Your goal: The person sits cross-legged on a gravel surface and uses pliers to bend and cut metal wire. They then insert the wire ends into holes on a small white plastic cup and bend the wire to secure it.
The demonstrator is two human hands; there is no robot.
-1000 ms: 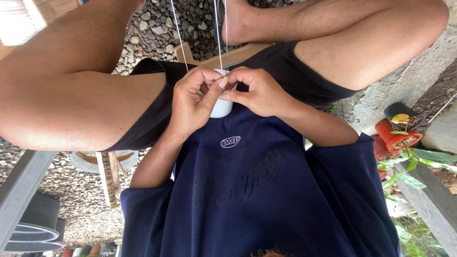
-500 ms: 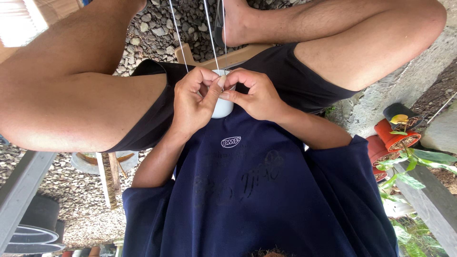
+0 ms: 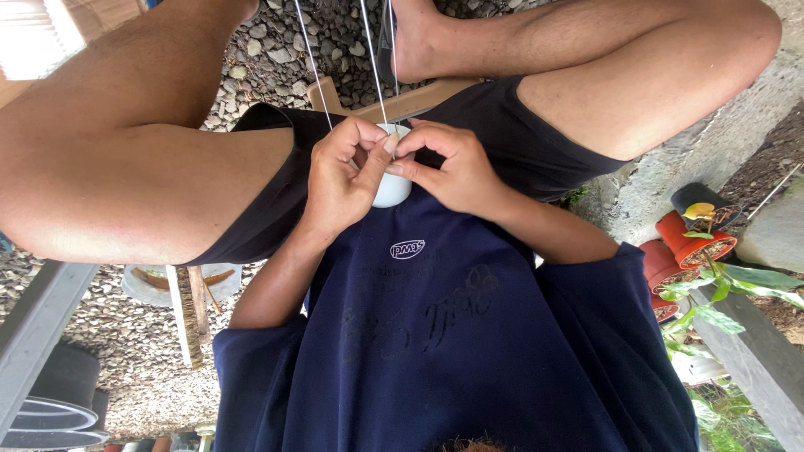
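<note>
I sit with my knees spread, in black shorts and a dark blue shirt. A small white cup (image 3: 392, 189) is held against my lap between both hands. My left hand (image 3: 342, 180) curls around its left side, thumb and forefinger pinched at the rim. My right hand (image 3: 452, 172) wraps the right side, fingertips meeting the left hand's at the rim. Two thin white strings (image 3: 373, 71) run from the cup's rim up and out of the top of the view. Most of the cup is hidden by my fingers.
Grey gravel (image 3: 276, 50) covers the ground below. A wooden seat edge (image 3: 402, 102) shows between my thighs. Orange and black plant pots (image 3: 691, 238) with green leaves stand at the right by a concrete kerb (image 3: 670, 180). A white bowl (image 3: 151, 285) and a wooden slat lie at the left.
My fingertips have shifted slightly on the cup's rim and the two strings have swayed a little. The cup stays in the same place on my lap.
</note>
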